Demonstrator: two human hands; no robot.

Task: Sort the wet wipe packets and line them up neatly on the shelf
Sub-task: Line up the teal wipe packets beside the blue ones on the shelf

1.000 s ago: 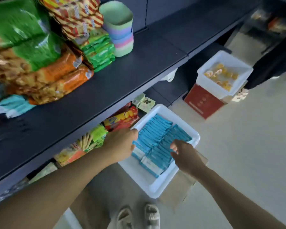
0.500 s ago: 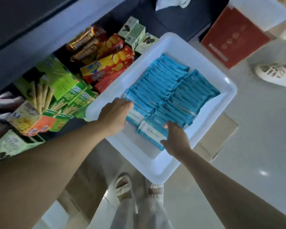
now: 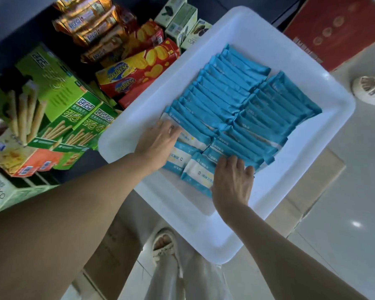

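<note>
**Getting hold of the front packets**

Our right hand [image 3: 231, 180] lies flat, fingers spread, on the nearest wet wipe packets [image 3: 236, 109] in the white bin [image 3: 333, 100]; nothing pinched yet. Left hand [image 3: 158, 141] curls at the other row's front, prob. gripping, can't tell. Best: slide fingers under, lift a bunch w/o fanning.

"COOKIGO" on the pale green box [image 3: 0, 191]; the red biscuit box [image 3: 136, 70] seems to read "Zeecheese"

Blue-and-white wet wipe packets [image 3: 236, 100] in a white tray [image 3: 333, 118] — green boxes [image 3: 52, 87] beside.
</note>
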